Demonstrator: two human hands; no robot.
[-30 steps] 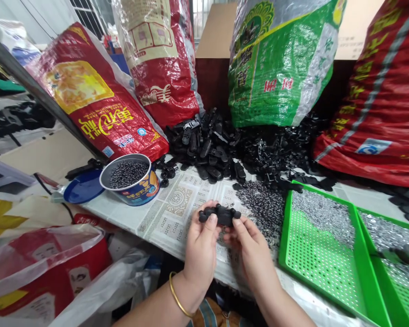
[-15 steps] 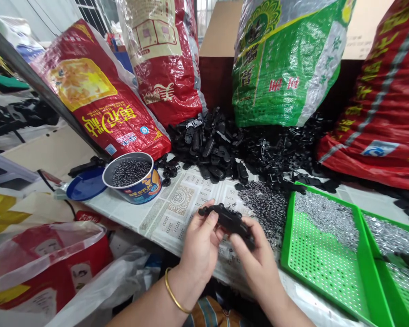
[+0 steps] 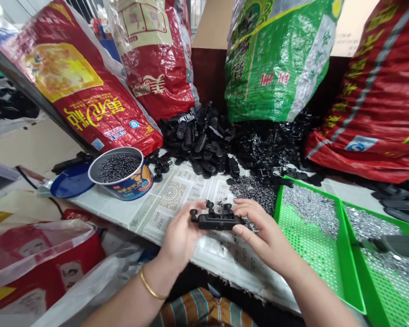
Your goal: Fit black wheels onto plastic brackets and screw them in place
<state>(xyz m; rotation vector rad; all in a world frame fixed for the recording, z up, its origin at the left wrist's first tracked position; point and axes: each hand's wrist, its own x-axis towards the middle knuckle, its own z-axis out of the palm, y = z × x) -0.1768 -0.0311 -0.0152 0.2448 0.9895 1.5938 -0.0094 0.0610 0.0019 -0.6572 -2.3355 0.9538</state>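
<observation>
Now, head view, the only one: the long black plastic part with round knobs (image 3: 218, 222) sits nearly level between both hands, above the tabletop (image 3: 211, 256), its long narrow side toward the wearer and three knobs showing above or at its left end. Half a second ago it slanted, right end lower, with a broad flat face showing. So it has been turned and levelled; judged from that, the work is at a handling or checking stage, with nothing laid aside.

Left hand (image 3: 180, 234): grasping the left end, fingers mostly hidden behind. Right hand (image 3: 267, 231): thumb against the right end, fingers behind and above; looks like a light pinch, exact contact partly hidden.

Just beyond the right hand, a loose spread of tiny shiny black pieces (image 3: 255, 190). To its right, a green perforated plastic tray (image 3: 306, 247) with silvery bits at the far end. Beyond the left hand, leftward, a round blue printed tub (image 3: 132, 186) full of small dark pieces. Farther out past both hands, a heap of black oblong plastic parts (image 3: 204, 145). No change noticed in these supplies; only the held part's pose differs clearly.
</observation>
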